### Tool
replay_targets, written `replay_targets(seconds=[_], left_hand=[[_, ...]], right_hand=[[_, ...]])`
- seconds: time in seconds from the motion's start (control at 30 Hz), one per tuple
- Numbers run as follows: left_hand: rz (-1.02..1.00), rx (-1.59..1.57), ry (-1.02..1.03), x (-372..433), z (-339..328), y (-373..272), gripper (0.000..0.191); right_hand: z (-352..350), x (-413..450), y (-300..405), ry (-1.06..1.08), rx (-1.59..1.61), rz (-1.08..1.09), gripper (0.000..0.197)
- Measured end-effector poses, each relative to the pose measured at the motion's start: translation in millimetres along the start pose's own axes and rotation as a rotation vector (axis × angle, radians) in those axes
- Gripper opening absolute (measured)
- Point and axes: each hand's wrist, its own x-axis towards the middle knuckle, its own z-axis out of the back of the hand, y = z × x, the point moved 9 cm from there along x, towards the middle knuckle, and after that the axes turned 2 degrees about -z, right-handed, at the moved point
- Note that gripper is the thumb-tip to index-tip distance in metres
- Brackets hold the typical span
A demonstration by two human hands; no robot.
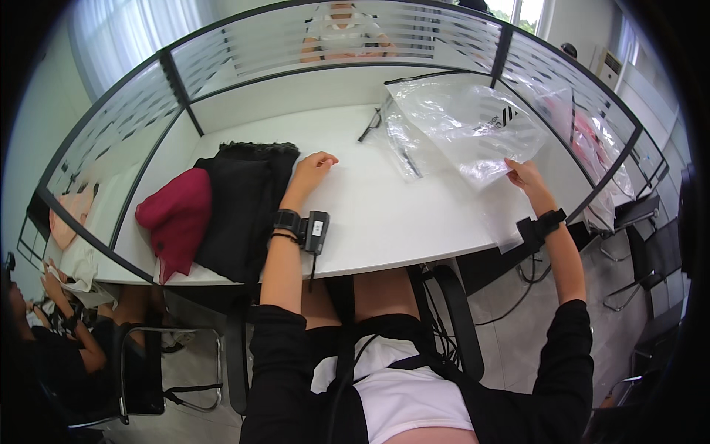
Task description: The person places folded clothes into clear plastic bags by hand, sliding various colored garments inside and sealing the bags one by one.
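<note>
My right hand (522, 173) pinches the near edge of a clear plastic bag (471, 127) that bears dark printed writing and stripes. The bag is spread over the right side of the white desk, with another clear bag (407, 155) partly under it. My left hand (318, 166) is raised a little over the desk, its fingers curled, with nothing seen in it. Left of that hand lies a folded black cloth or garment (238, 205) with a frayed or furry far edge. A dark red cloth (180, 213) rests against its left side.
A dark, thin object, perhaps glasses (370, 125), lies near the bags. Metal-framed partitions (333, 66) border the white desk (383, 211). Beyond them sits a person (344, 33); another person (61, 333) sits at the left. Cables (444, 333) and chairs stand below the desk.
</note>
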Motion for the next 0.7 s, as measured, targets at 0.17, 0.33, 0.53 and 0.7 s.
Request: replay_targets(seconds=[0.17,0.33,0.53,0.7], left_hand=[[-0.084,0.047,-0.243,1,23,5,0.021],[0.096,-0.315,-0.371,3,33,30,0.036],[0.206,-0.511,-0.07,-6,2,11,0.056],[0.142,-0.37,0.085,-6,-16,-16,0.069]], right_hand=[[-35,-2,65,0.136,0.722,0.312,0.025],[-28,-47,92,0.634,0.391,0.499,0.027],[9,-35,70,0.533,-0.616,0.034,0.04],[73,31,163,-0.496,-0.828,0.56,0.041]])
